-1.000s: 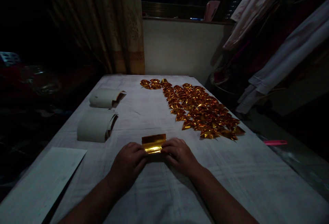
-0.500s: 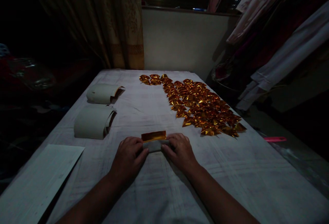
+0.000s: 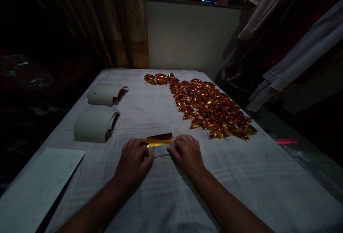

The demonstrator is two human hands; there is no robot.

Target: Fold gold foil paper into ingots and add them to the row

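A sheet of gold foil paper [image 3: 160, 140], folded so its dull grey-white back shows along the near side, is held low over the cloth between my two hands. My left hand [image 3: 135, 156] pinches its left end, thumb in front and fingers curled behind. At the right end, my right hand [image 3: 187, 154] grips it the same way. Beyond and to the right lies a wide spread of folded gold foil pieces [image 3: 214, 110], with pointed ends and crinkled surfaces. Several more sit at the far side of the table.
Two curved stacks of pale paper [image 3: 92, 125] rest on the left of the cloth-covered table [image 3: 241, 186]. A flat white board or sheet [image 3: 40, 183] lies at the near left. Clothes [image 3: 302, 58] hang at the right; a curtain [image 3: 134, 22] hangs behind.
More of the gold side now shows above the near fold, tilted up between my hands. Both hands keep their hold at the two ends. The view has shifted slightly.
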